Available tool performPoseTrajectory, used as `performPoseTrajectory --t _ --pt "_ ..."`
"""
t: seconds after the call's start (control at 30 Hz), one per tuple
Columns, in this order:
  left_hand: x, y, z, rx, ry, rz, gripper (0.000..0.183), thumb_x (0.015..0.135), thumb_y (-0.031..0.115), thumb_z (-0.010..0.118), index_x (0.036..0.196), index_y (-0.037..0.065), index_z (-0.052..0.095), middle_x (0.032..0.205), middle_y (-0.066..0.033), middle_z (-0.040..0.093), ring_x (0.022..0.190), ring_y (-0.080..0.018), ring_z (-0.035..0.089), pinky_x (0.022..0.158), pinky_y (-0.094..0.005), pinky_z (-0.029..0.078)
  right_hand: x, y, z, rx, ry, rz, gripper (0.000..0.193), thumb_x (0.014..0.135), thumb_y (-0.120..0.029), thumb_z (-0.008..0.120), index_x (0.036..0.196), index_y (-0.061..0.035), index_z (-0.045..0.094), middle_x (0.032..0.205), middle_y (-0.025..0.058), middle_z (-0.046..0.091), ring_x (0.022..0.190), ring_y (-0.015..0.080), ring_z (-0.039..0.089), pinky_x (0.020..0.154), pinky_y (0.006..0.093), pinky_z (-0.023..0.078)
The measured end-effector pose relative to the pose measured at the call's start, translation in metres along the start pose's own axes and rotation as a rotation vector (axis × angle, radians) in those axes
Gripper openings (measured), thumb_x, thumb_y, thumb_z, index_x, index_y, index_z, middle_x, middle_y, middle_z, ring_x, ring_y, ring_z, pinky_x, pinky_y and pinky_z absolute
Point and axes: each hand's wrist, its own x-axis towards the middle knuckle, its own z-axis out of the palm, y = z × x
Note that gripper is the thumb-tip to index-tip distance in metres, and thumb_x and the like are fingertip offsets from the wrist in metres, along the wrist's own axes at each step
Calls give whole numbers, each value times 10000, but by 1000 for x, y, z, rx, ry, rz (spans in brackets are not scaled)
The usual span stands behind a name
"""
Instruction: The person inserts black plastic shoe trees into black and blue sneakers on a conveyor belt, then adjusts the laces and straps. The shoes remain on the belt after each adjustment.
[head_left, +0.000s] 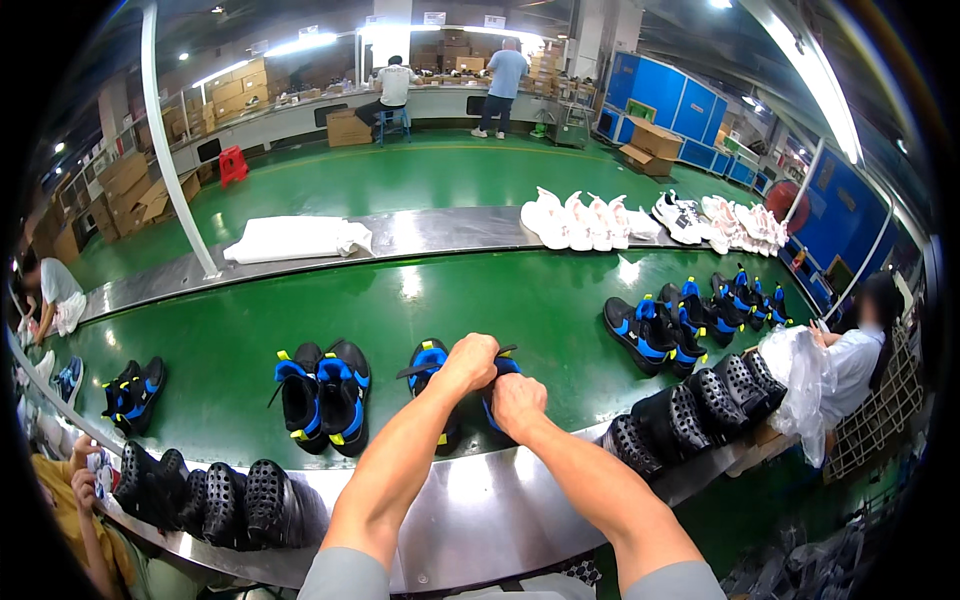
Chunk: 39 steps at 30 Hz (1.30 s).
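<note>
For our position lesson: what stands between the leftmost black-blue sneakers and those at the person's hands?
In the head view, another black-blue pair stands between them on the green surface.

It's bright around the green belt (240, 335), lit from overhead: a long tube lamp (828, 90) glares above its right end, and a strip light (302, 44) burns nearly white well beyond its far side. Small pale reflections dot the belt's glossy surface, and a stronger white sheen spreads over the steel edge (440, 545) along its near side. The white shoes (590, 222) past the belt look washed out, while the black shoes (428, 353) on it lose detail in their dark openings. Straight edges bow around the belt, corners beyond it fall to black, and distant people (505, 80) look soft.
</note>
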Motion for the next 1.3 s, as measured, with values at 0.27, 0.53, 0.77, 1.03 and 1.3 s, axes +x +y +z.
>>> performPoseTrajectory --t 0.27,0.53,0.77,1.03,1.3 --pt "-22 -25 -7 -138 54 -7 198 721 -24 586 864 -14 722 863 -299 675 892 -475 677 793 -513 549 12 -8 13 -44 -12 -131 175 884 -214 686 927 -68 773 960 178 762 910 347 753 764 458 606" --pt "-35 -15 -15 -122 143 0 127 788 35 661 888 -21 715 880 -289 683 877 -476 672 791 -522 538 32 4 32 -60 174 -200 141 850 -158 690 909 -36 729 883 210 741 834 364 743 722 465 603" --pt "-124 47 -44 142 498 -271 536 815 304 815 1260 61 643 1105 -201 671 1003 -381 646 884 -444 534 -8 45 -14 361 467 -200 280 869 -243 759 999 -14 664 924 234 715 877 416 697 802 506 557" --pt "-126 55 27 162 214 -384 213 681 34 709 835 -109 744 929 -347 639 917 -441 647 744 -490 572 24 62 25 524 105 -86 292 822 -263 778 798 15 690 815 246 701 819 446 691 739 514 554" --pt "-216 91 -30 -121 720 -142 369 813 134 795 1102 -51 661 1170 -248 646 1076 -426 628 936 -485 519 -60 3 -39 475 337 -224 239 927 -224 720 938 13 700 786 134 709 706 259 671 676 389 521"
